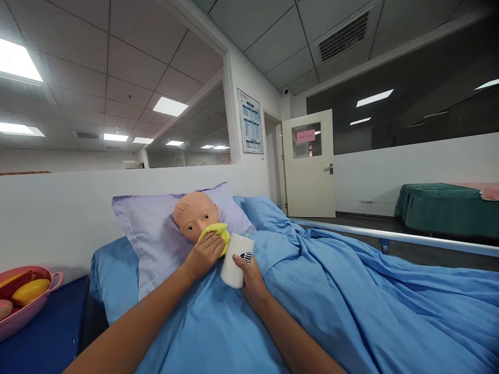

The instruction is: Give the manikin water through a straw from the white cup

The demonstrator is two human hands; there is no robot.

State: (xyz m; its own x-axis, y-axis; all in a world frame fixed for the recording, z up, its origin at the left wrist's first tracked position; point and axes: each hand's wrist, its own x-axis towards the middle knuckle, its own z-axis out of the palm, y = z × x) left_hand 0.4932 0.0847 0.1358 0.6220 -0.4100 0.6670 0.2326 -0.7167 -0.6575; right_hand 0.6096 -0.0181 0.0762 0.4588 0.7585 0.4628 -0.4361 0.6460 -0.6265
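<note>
A manikin's head [195, 213] rests on a light purple pillow [156, 228], its body under a blue quilt [335, 291]. My left hand [205, 254] presses a yellow cloth [215, 228] over the manikin's mouth and chin, its fingers bent on the cloth. Just to the right, my right hand [251, 278] grips a white cup [232, 265] with a dark striped print. The cup is slightly tilted above the quilt, close to the cloth. What is inside the cup cannot be seen.
At the left, a pink basket [29, 319] of fruit-like items stands on a dark blue surface [58, 332]. A bed rail [409, 240] runs along the far right side. Behind are an open door [310, 182] and a green-covered table [436, 208].
</note>
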